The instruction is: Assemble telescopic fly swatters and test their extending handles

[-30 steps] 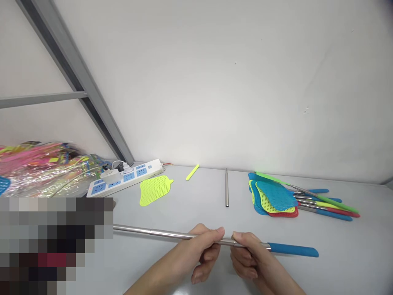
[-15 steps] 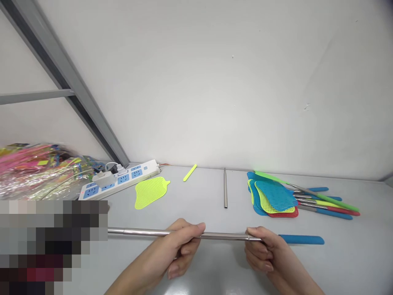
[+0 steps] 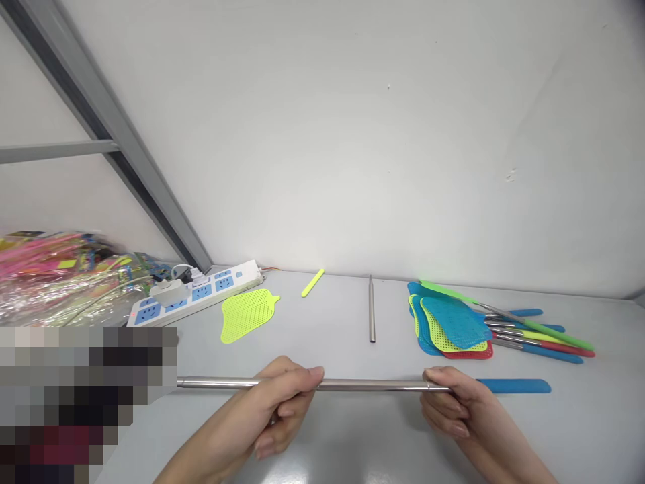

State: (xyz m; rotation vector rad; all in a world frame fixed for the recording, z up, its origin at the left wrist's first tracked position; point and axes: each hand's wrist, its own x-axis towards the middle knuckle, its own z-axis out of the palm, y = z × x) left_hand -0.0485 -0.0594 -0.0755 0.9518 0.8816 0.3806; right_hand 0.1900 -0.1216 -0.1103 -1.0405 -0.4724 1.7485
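A shiny telescopic metal rod runs level across the front, its blue handle sticking out at the right; it looks like the shaft of a telescopic fly swatter. My left hand is closed round the rod's middle, thumb along the top. Near the blue handle, my right hand pinches the rod by a joint between its sections. The rod's left end disappears behind a blurred-out patch. Beyond my hands lie a loose yellow-green swatter head, a short yellow-green handle and a separate metal tube.
At the right rests a pile of assembled fly swatters in blue, yellow, red and green. A white power strip with plugs is at the back left, beside plastic-wrapped colourful goods. A wall closes off the table's back.
My hands have moved apart: the right one slid rightward with the blue handle, the left one slightly leftward. A longer stretch of rod now shows between them.
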